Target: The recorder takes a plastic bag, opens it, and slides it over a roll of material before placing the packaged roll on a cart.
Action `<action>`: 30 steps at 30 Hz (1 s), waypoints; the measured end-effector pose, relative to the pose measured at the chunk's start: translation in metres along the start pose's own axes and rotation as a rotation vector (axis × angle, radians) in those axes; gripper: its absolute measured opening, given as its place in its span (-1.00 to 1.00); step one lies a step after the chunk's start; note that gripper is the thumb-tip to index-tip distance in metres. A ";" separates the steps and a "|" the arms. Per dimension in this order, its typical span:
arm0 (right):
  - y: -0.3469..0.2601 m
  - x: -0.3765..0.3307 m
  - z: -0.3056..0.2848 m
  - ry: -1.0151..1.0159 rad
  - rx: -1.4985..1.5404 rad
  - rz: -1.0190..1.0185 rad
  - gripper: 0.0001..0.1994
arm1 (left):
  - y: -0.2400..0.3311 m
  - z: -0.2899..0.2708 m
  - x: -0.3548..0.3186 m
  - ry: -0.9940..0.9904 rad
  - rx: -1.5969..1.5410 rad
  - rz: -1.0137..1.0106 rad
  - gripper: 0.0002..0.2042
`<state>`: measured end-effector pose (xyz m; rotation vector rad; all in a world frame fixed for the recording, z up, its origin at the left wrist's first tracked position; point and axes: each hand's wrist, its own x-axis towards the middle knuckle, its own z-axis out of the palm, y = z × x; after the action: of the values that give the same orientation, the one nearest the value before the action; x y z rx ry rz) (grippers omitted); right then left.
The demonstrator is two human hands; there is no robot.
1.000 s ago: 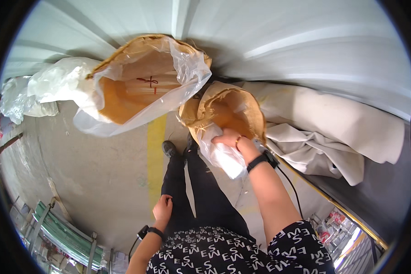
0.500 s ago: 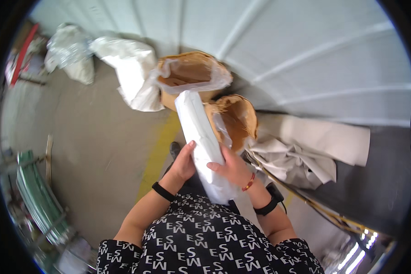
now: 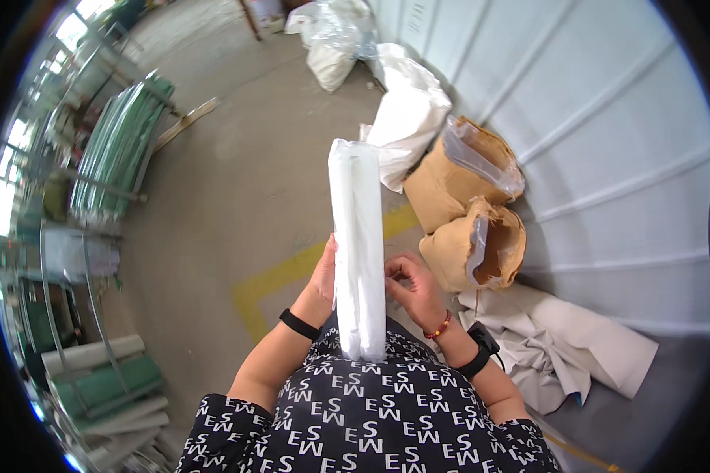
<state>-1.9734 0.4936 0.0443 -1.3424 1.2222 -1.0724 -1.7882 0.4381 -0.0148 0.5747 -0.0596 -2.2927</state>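
Observation:
A long, narrow white bundle (image 3: 358, 252) wrapped in plastic film stands out in front of my chest, its near end close to my shirt. My left hand (image 3: 323, 272) grips its left side, with the fingers mostly hidden behind it. On the right side my right hand (image 3: 420, 293) is curled, thumb and fingertips drawn together at the bundle's edge. Whether those fingertips pinch film or anything else there, I cannot make out.
Two opened brown paper sacks with plastic liners, a rear one (image 3: 442, 177) and a nearer one (image 3: 454, 256), stand right of me by a pale ribbed wall (image 3: 599, 158). White sacks (image 3: 406, 110) lie beyond. Beige sheeting (image 3: 584, 339) lies at right. Racks hold green panels (image 3: 122, 150) at left.
My view has swung left, away from the sacks. The bundle is now more upright in view. My right hand has come off its top face to its right edge; my left keeps hold.

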 end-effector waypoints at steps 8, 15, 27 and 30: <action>-0.016 -0.033 0.079 -0.502 0.272 0.115 -0.88 | 0.025 -0.028 -0.127 0.061 0.031 0.244 -0.38; -0.045 -0.030 0.184 -0.682 0.413 0.258 -0.77 | 0.065 -0.087 -0.211 0.204 -0.027 0.447 -0.40; -0.063 -0.047 0.361 -0.972 0.289 0.372 -0.74 | 0.146 -0.193 -0.363 0.139 -0.248 0.642 -0.40; -0.068 -0.063 0.387 -0.919 0.332 0.357 -0.76 | 0.164 -0.200 -0.390 0.364 -0.245 0.761 -0.41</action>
<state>-1.5895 0.5953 0.0653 -1.0890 0.5225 -0.2914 -1.3559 0.6166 -0.0091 0.6850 0.1537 -1.4139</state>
